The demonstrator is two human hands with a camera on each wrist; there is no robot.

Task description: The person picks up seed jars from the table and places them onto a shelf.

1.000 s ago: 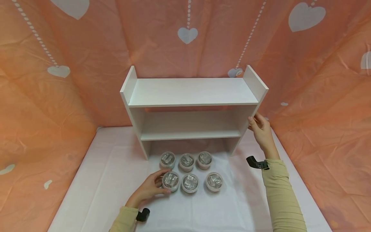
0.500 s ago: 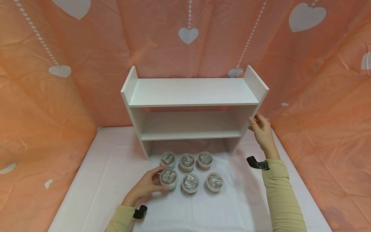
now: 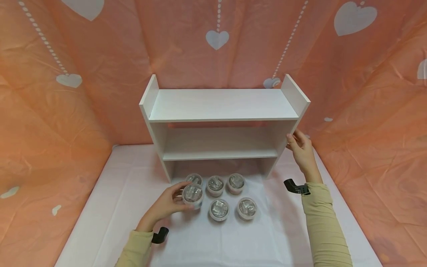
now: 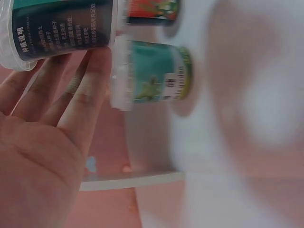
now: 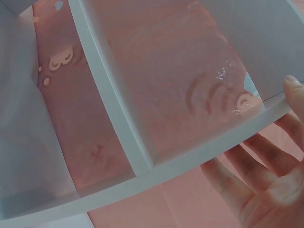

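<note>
My left hand [image 3: 168, 203] grips a round lidded cup [image 3: 192, 193] at the front left, holding it above the cloth and partly over another cup [image 3: 194, 179] behind it. In the left wrist view the held cup [image 4: 61, 28] has a dark label with white writing, and a green-labelled cup [image 4: 159, 71] stands beside it. My right hand [image 3: 303, 154] holds the right side panel of the white shelf [image 3: 220, 105]. The right wrist view shows the thumb on one face of the panel [image 5: 190, 159], with the fingers [image 5: 259, 156] on the other.
More lidded cups stand on the white cloth [image 3: 207, 244]: a middle back cup [image 3: 215, 185], a right back cup [image 3: 235, 183], a middle front cup [image 3: 219, 210] and a right front cup [image 3: 247, 208]. An orange curtain [image 3: 186, 48] with hearts surrounds the table.
My left hand has lifted the front left cup and moved it slightly left and toward the shelf, so it now overlaps the cup behind. The right hand stays on the panel.
</note>
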